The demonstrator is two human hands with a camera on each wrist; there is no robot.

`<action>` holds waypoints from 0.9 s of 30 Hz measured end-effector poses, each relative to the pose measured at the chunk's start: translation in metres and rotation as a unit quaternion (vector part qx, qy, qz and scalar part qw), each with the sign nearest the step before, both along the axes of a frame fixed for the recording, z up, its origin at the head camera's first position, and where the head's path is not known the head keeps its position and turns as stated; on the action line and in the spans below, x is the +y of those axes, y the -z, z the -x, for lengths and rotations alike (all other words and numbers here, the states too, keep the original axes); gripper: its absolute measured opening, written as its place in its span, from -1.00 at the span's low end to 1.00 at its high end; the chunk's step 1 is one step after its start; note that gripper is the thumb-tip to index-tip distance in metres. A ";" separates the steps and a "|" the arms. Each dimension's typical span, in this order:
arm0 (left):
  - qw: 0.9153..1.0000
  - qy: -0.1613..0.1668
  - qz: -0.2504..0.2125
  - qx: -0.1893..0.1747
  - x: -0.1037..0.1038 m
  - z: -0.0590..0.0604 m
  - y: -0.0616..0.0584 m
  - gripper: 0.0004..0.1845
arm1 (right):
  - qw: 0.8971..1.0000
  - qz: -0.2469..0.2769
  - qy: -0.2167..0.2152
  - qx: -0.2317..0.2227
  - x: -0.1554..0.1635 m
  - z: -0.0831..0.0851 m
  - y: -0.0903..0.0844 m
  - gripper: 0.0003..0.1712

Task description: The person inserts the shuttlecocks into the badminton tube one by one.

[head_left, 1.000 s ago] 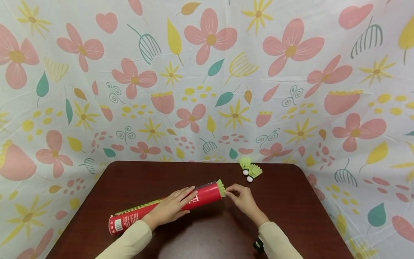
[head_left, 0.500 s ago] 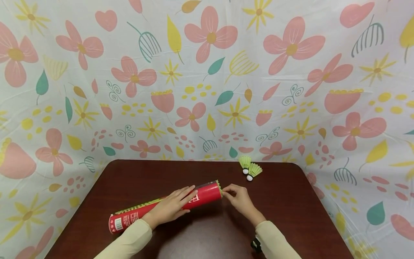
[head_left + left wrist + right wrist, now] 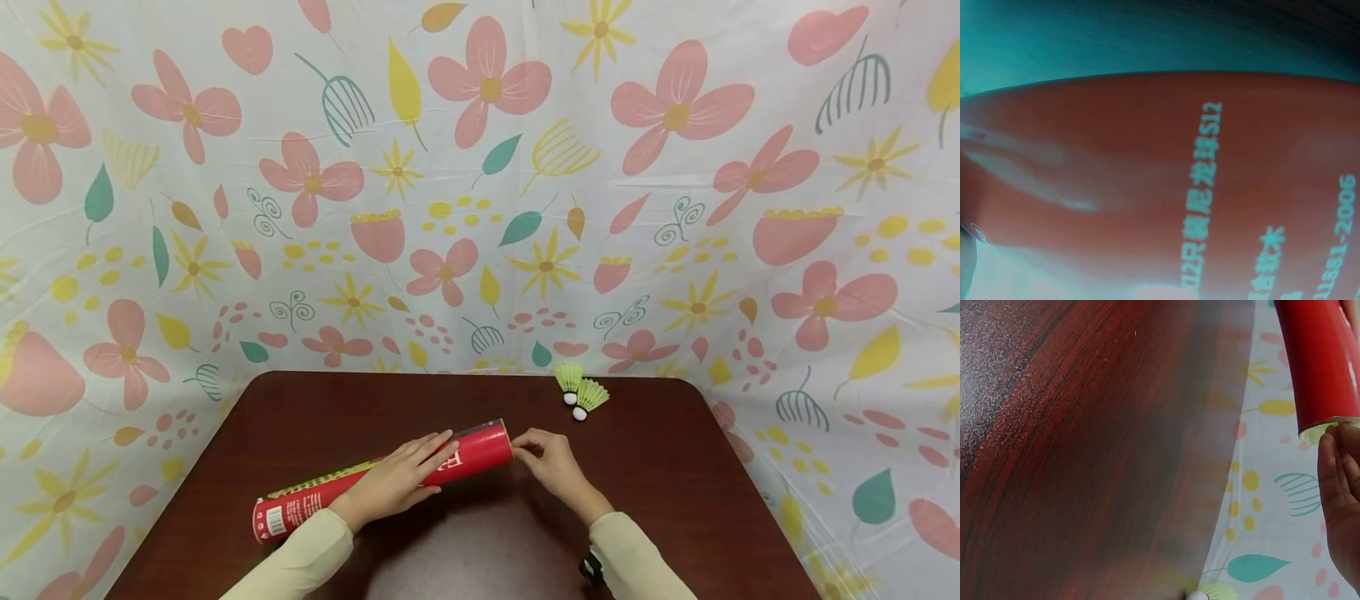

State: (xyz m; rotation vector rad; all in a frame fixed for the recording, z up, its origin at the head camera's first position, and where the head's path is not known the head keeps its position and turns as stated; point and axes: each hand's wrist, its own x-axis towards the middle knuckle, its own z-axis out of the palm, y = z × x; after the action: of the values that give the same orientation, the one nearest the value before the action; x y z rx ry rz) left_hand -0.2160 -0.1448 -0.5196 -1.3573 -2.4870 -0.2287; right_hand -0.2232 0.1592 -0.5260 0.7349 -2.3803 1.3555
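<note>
A long red shuttlecock tube (image 3: 480, 450) lies slantwise on the table, its mouth toward the right. My left hand (image 3: 401, 475) holds it from above near the middle, thumb on the near side and fingers over the top. Red wall with white print fills most of the left wrist view. At the tube's mouth, my right hand (image 3: 557, 468) has thumb and fingertips together on a yellow-green shuttlecock (image 3: 1313, 433). Only the edge of its skirt shows inside the rim; the rest is hidden in the tube.
Two loose yellow-green shuttlecocks lie side by side at the back right of the dark brown table (image 3: 660, 483): one (image 3: 567, 377) farther back, the other (image 3: 593, 395) in front. A flower-printed cloth (image 3: 480, 208) hangs behind and around the table.
The shuttlecock skirt that stuck out of the tube has gone in to about the rim. My right hand has moved slightly left with it; the left hand and tube stay put.
</note>
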 end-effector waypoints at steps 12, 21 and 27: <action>1.000 -0.003 0.002 -0.001 0.000 0.001 0.001 -0.04 | 0.999 -0.022 -0.019 -0.030 0.004 0.001 0.000 -0.90; 1.000 -0.005 0.001 -0.001 -0.001 0.004 0.003 0.00 | 0.999 -0.032 -0.003 0.007 0.022 0.011 0.001 -0.85; 1.000 -0.004 -0.004 -0.003 -0.001 0.003 0.003 0.00 | 0.997 -0.044 0.052 -0.035 0.044 0.021 -0.002 -0.89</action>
State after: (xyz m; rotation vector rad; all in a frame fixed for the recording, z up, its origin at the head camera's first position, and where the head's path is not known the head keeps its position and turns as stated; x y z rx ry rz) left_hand -0.2195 -0.1462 -0.5227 -1.3455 -2.4929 -0.2408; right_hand -0.2444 0.2030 -0.5241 0.5863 -2.5084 1.2611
